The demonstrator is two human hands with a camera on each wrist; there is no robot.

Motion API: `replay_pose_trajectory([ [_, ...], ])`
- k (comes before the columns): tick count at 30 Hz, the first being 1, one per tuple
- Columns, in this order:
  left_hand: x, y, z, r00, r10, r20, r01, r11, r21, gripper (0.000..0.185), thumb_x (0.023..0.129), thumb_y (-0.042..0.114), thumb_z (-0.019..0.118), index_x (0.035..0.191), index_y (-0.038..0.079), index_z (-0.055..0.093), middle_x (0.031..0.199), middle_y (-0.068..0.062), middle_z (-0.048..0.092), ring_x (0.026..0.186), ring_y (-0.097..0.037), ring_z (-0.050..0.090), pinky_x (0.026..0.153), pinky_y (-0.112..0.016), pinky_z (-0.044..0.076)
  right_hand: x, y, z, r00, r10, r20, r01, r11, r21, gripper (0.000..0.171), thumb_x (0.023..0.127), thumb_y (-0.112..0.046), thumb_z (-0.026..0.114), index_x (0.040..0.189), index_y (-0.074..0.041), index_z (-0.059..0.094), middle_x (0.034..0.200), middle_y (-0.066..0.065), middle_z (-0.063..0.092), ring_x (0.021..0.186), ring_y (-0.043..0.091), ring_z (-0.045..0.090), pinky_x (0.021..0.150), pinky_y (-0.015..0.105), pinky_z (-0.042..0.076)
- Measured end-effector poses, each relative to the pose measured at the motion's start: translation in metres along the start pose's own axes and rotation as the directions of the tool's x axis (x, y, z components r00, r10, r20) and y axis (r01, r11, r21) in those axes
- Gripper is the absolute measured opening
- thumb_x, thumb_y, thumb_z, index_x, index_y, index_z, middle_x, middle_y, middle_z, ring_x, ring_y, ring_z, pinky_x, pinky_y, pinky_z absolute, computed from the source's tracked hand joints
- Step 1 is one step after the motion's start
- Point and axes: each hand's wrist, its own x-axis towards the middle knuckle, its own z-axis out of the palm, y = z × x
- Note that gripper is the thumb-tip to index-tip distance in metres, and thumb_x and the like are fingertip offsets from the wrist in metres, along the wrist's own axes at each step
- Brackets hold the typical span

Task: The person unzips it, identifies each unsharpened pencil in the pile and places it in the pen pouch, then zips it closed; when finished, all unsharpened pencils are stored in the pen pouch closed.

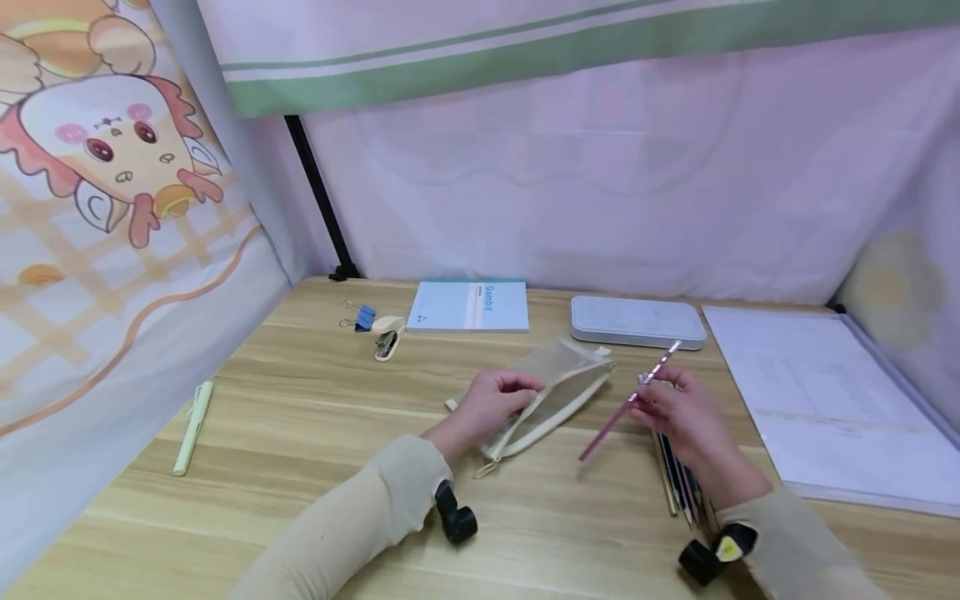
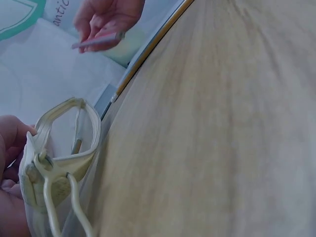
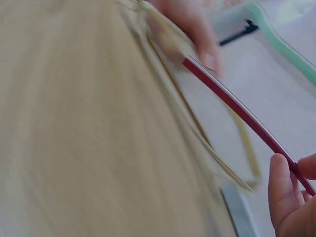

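Desk (image 1: 300,425): wood-grain, carried everything lying around the pouch (image 1: 551,367).
White papers (image 1: 813,400): flat, well right of the pouch; stack or folder, couldn't tell.
Notebook (image 1: 446,308): pale blue, "Gambit" on the cover, behind the pouch and to its left.
Pouch: translucent, cream trim, mouth gaping, zip pull at its near-left corner; sat between the two hands.
Tin (image 1: 637,321): pale, flat, rounded corners, behind the pouch, offset right.
Left hand (image 1: 483,408): at the pouch's left side, fingers pinching its rim.
Right hand (image 1: 686,408): just right of the pouch, fingers grasping a pink pencil (image 1: 611,423).
Loose pencils (image 1: 681,490): bunched right of the pouch, below the right hand, partly hidden by it; count unclear.
Pink pencil: shiny, tilted, lower end slanting left, apart from the pouch.
Green pen (image 1: 192,429): pale, far left of the pouch.
White-and-metal item (image 1: 386,344): left of and behind the pouch; too small to identify.
Binder clip (image 1: 364,317): blue, beside that item, farther from the pouch.
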Motion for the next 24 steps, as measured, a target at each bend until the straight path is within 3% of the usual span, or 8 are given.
replay_pose_trajectory([
  [6,-0.005,0.006,0.004,0.998,0.064,-0.009,-0.063,0.995,0.081,0.015,0.085,0.007,0.063,0.098,0.006,0.071,0.096,-0.005,0.067,0.081,-0.009,0.054,0.069,-0.021,0.046,0.004,0.015,0.03,0.999,-0.002,-0.048,0.005,0.998,0.063,0.015,0.089,0.006,0.043,0.098,-0.003,0.036,0.073,-0.001,0.057,0.066,0.008,0.062,0.067,0.021,0.054],
  [11,-0.008,0.01,0.006,0.994,0.107,-0.01,-0.105,0.988,0.112,0.014,0.086,0.008,0.063,0.097,0.007,0.071,0.097,-0.005,0.068,0.083,-0.009,0.055,0.073,-0.023,0.046,0.009,0.026,0.048,0.994,0.036,-0.099,-0.029,0.997,0.071,0.018,0.088,0.003,0.044,0.104,-0.004,0.038,0.071,-0.002,0.059,0.065,0.007,0.061,0.066,0.021,0.054],
  [17,-0.009,0.011,0.008,0.988,0.15,-0.023,-0.147,0.983,0.107,0.014,0.085,0.008,0.063,0.096,0.007,0.071,0.099,-0.006,0.069,0.086,-0.01,0.057,0.076,-0.024,0.046,0.016,0.037,0.059,0.996,0.06,-0.072,-0.057,0.997,0.049,0.019,0.088,0.003,0.045,0.107,-0.001,0.043,0.07,-0.001,0.061,0.064,0.007,0.061,0.065,0.021,0.054],
  [24,-0.009,0.011,0.009,0.988,0.15,-0.028,-0.148,0.986,0.083,0.013,0.085,0.011,0.065,0.096,0.007,0.071,0.098,-0.007,0.069,0.085,-0.01,0.058,0.076,-0.024,0.047,0.02,0.04,0.065,0.994,0.098,-0.054,-0.097,0.995,0.012,0.024,0.089,0.003,0.048,0.112,0.007,0.045,0.075,0.001,0.063,0.067,0.008,0.062,0.067,0.02,0.054],
])
